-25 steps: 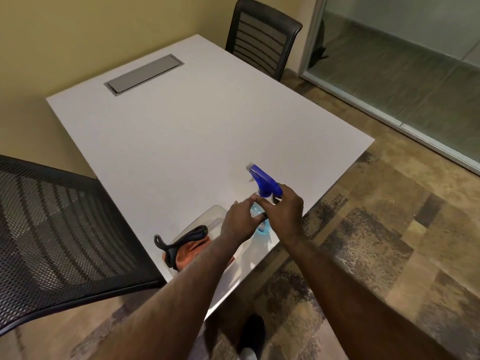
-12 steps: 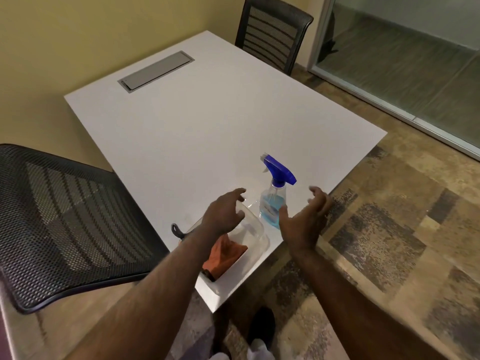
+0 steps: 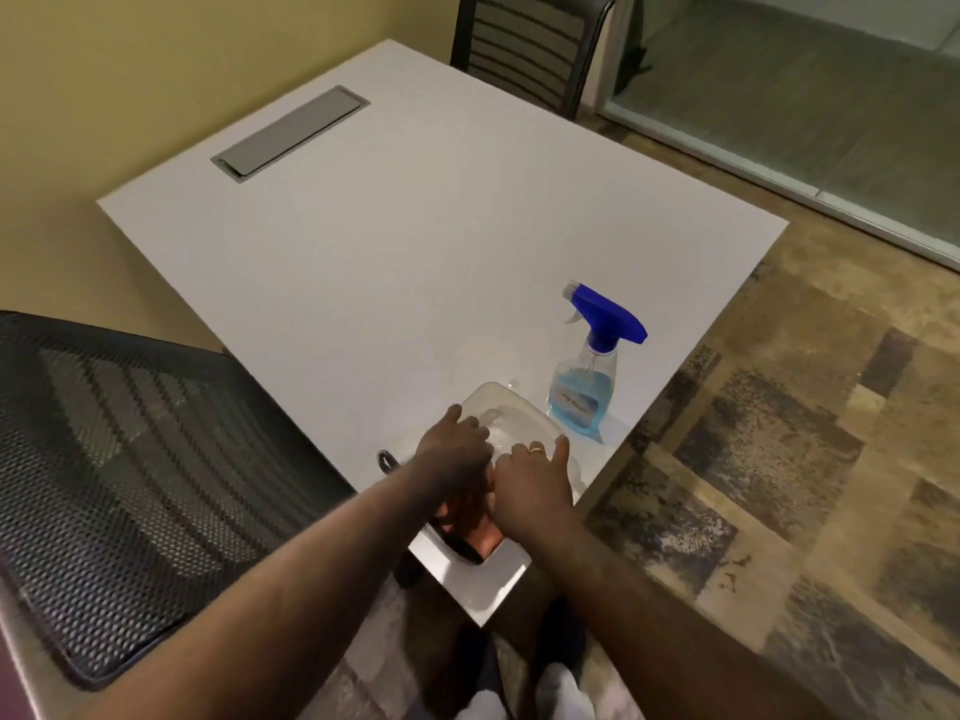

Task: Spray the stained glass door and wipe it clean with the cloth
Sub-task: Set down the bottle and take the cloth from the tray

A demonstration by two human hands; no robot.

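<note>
A clear spray bottle (image 3: 584, 394) with blue liquid and a blue trigger head stands upright near the white table's (image 3: 415, 241) right front edge. Left of it lies a clear plastic container (image 3: 511, 407) holding an orange cloth (image 3: 467, 519), mostly hidden under my hands. My left hand (image 3: 457, 452) lies over the container's left side, fingers spread. My right hand (image 3: 535, 478) rests on its right side, thumb out toward the rim. Neither hand touches the bottle. The glass door (image 3: 779, 75) is at the far right.
A black mesh chair (image 3: 130, 459) stands close on my left and another chair (image 3: 524, 44) at the table's far end. A grey cable hatch (image 3: 291, 129) sits in the tabletop. A black handle (image 3: 387, 459) pokes out beside the container. Patterned carpet (image 3: 779, 459) lies to the right.
Both hands let go of the spray bottle, which now stands alone. They moved down and left onto the container with the cloth. The view has shifted closer.
</note>
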